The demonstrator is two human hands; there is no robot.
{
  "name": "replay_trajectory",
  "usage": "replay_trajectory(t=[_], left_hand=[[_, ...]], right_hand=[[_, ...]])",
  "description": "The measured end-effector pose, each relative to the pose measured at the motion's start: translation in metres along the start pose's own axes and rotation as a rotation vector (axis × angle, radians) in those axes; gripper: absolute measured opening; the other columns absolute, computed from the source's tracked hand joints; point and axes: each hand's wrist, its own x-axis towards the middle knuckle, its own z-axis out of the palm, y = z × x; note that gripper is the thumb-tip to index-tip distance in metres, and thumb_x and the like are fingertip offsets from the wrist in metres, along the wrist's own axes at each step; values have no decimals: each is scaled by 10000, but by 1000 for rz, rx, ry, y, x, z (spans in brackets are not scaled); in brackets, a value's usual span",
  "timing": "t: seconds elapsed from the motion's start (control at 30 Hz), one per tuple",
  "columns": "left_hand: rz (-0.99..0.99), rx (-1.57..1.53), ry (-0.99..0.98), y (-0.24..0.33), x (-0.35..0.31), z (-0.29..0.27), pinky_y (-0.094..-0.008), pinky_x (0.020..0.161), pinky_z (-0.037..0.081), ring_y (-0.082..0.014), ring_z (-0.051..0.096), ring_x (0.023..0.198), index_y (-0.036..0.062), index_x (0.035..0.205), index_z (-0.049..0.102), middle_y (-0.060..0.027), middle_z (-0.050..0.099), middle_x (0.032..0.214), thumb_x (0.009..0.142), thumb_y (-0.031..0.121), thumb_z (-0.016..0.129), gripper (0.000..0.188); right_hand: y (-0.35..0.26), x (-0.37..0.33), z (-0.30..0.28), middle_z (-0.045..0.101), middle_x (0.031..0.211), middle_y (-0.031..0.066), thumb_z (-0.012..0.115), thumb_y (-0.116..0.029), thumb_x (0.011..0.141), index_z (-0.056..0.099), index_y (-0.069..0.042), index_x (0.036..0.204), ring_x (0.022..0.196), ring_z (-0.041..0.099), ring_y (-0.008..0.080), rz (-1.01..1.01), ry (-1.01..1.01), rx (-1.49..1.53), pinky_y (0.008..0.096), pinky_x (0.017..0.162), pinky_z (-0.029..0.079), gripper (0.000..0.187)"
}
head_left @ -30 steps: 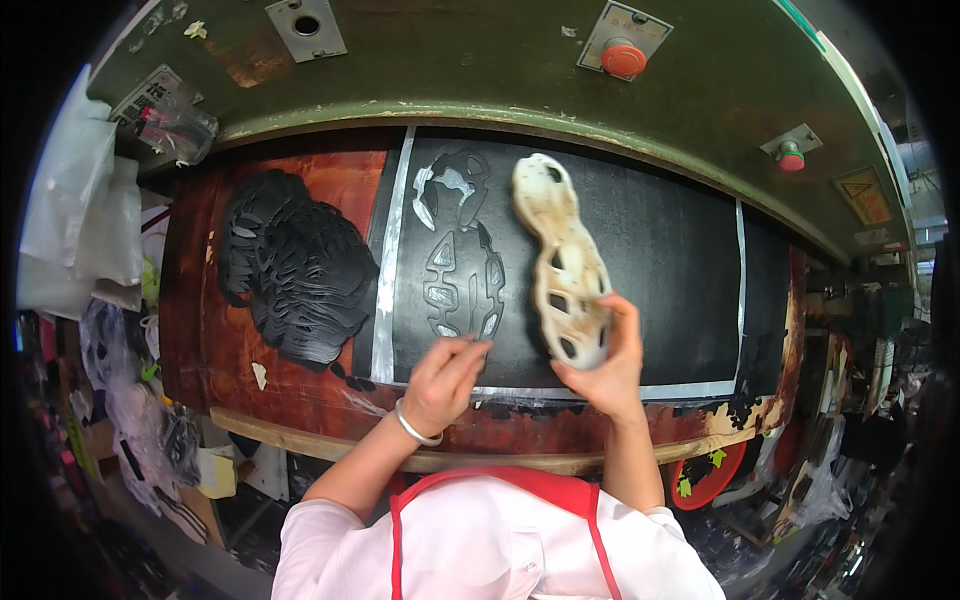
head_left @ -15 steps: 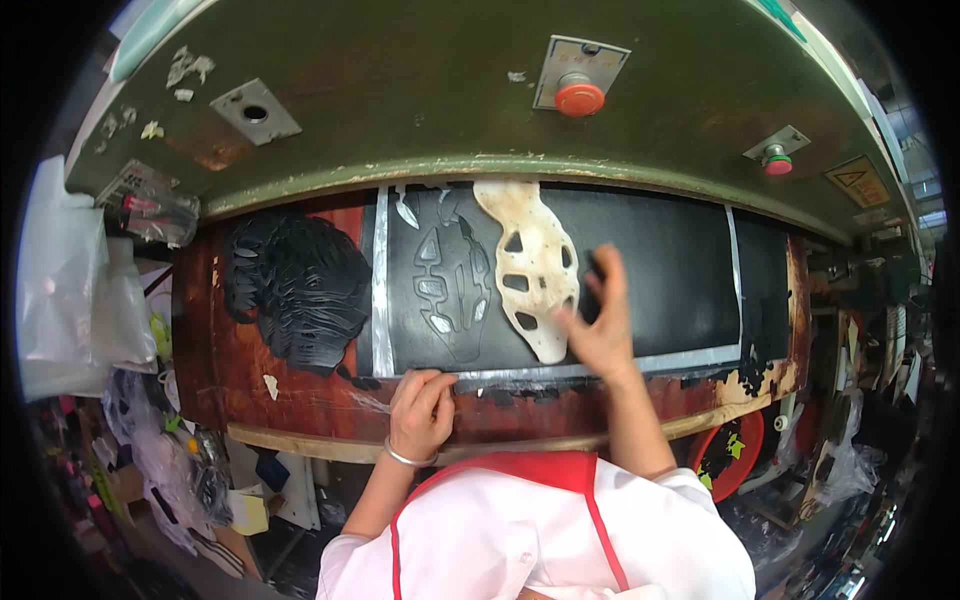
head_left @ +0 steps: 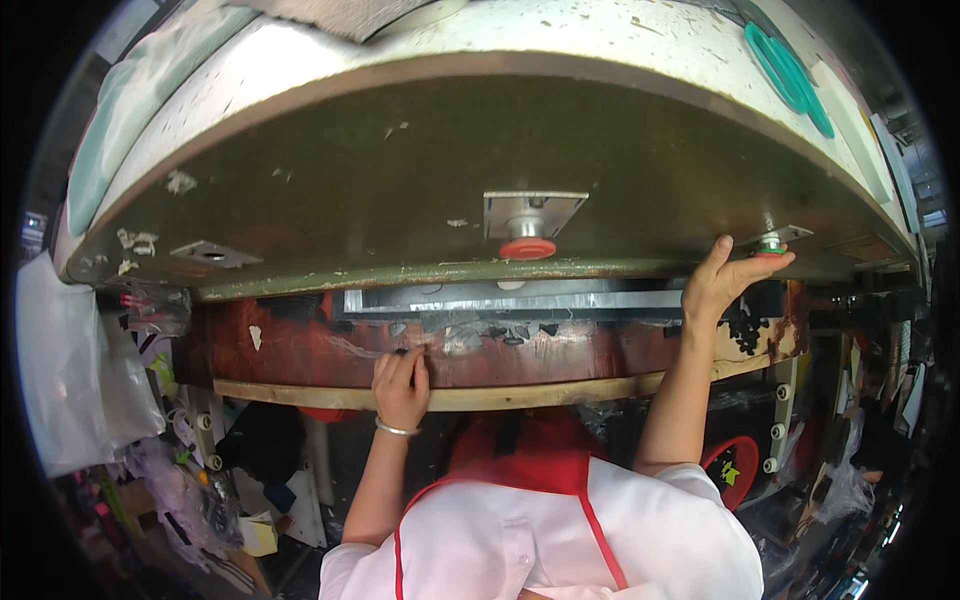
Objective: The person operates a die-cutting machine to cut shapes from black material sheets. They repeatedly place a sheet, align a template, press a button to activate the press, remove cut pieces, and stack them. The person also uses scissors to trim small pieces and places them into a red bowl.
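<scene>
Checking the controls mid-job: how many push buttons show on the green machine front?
2: a red mushroom push button near the middle, and a smaller push button at the right, partly behind the right hand. More could be hidden behind it.

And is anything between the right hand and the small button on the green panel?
Nothing visible does. The right hand has its fingers right up at the small button; whether they press it, I can't tell.
</scene>
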Motion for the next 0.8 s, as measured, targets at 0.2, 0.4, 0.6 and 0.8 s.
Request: replay_trajectory(t=[0.2,0.4,0.6,0.8], left_hand=[[54,-14,2,3,11,-3,-394,626,476,-300,590,649,22,939,708,-122,625,712,822,23,669,123],[-30,6,-9,2,-4,0,-385,570,469,-267,586,586,80,873,731,-84,590,611,811,74,688,75],[-104,-33,-10,3,-37,-1,-426,568,460,-297,571,581,98,773,712,-77,577,572,777,109,691,24],[-70,-114,-123,32,-88,-37,-409,576,473,-298,589,601,79,823,726,-89,605,611,789,77,695,46]], right_hand=[[16,-32,-34,233,1524,320,536,-329,993,-40,72,1527,1415,289,378,164,-150,138,445,1167,216,882],[-9,-160,-86,677,751,118,745,-165,844,726,-10,1029,786,656,248,169,-776,210,372,745,522,241],[5,-183,-122,671,778,178,691,-72,841,727,-7,905,733,636,318,127,-885,181,396,669,506,98],[-30,-169,-118,684,781,162,694,-58,812,724,-20,867,767,670,309,250,-776,137,387,714,531,73]])
